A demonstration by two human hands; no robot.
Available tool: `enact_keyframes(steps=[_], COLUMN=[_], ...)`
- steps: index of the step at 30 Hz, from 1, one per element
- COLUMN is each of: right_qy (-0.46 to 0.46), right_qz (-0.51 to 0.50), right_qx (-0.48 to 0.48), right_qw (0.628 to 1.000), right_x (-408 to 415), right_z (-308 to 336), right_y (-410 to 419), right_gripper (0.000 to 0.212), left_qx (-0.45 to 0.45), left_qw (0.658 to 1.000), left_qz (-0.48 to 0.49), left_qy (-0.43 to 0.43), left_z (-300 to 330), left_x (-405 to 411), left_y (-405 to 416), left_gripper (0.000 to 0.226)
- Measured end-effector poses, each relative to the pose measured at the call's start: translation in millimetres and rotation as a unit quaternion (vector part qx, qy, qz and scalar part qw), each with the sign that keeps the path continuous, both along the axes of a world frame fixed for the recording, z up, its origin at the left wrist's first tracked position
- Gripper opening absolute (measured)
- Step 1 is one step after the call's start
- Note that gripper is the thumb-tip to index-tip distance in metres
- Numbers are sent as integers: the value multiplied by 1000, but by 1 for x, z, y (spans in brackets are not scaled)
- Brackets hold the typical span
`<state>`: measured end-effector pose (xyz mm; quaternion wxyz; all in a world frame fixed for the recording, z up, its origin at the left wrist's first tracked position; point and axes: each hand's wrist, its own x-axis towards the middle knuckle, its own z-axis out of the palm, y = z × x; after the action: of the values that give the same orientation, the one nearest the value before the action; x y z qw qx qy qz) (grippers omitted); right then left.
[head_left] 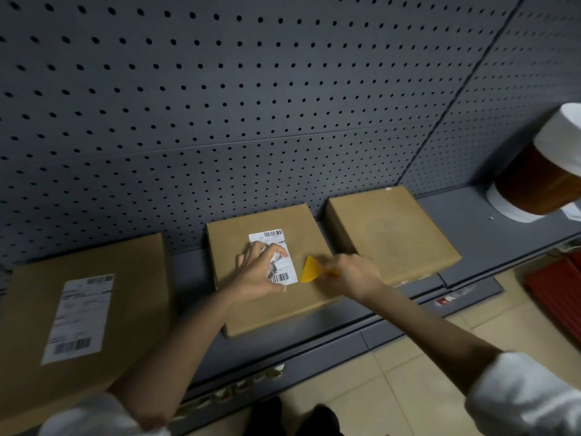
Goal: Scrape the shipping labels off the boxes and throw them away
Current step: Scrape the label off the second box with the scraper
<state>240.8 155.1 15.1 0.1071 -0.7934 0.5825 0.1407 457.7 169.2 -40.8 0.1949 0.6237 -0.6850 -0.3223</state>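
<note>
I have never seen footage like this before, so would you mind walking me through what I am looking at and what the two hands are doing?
There is no machine here: this is one wide-angle picture from a camera worn on a person's head, looking forward and down at their own bare hands. In front is a grey shelf backed by a pegboard wall, with three cardboard boxes lying on it. The left box has its shipping label flat and whole. The right box shows no label on its top. On the middle box, the left hand pinches the partly lifted shipping label, peeling it up. The right hand holds a yellow scraper, its blade beside the label's right edge. At far right is a blurred brown-and-white container.
</note>
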Motion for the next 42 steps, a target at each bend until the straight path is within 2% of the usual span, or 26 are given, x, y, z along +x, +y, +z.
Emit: enact_keyframes(steps=[6,9,12,17,24,31,36,42], right_qy=[-16,-11,-7,-67,24,-27,0,-17], right_qz=[-2,-9,-18,6,-17,-6,-13,39], right_qx=[-6,22,8,11,0,-19,-59,-77], right_qw=[1000,1000,1000,998,1000,999,998,996], right_x=[10,-1,-12,39,-14,23,2,22], right_z=[-6,1,3,-9,8,-1,4,1], right_y=[3,0,1,13,3,9,5,6], right_gripper=[27,30,31,36,39,33,31,32], left_qx=[-11,-4,-19,-22,-8,-5,-8,-26], left_qw=[1000,1000,1000,1000,1000,1000,1000,999], left_qz=[-5,-4,-5,-15,-18,-21,-18,-8], left_qy=[-20,-2,3,0,-2,-4,-10,-37], left_z=[-2,-3,-7,-8,-7,-6,-8,-8], left_x=[-3,0,1,1,2,1,0,-5], left_y=[-1,-2,1,1,-2,-2,-1,-2], left_gripper=[63,58,53,46,52,54,54,54])
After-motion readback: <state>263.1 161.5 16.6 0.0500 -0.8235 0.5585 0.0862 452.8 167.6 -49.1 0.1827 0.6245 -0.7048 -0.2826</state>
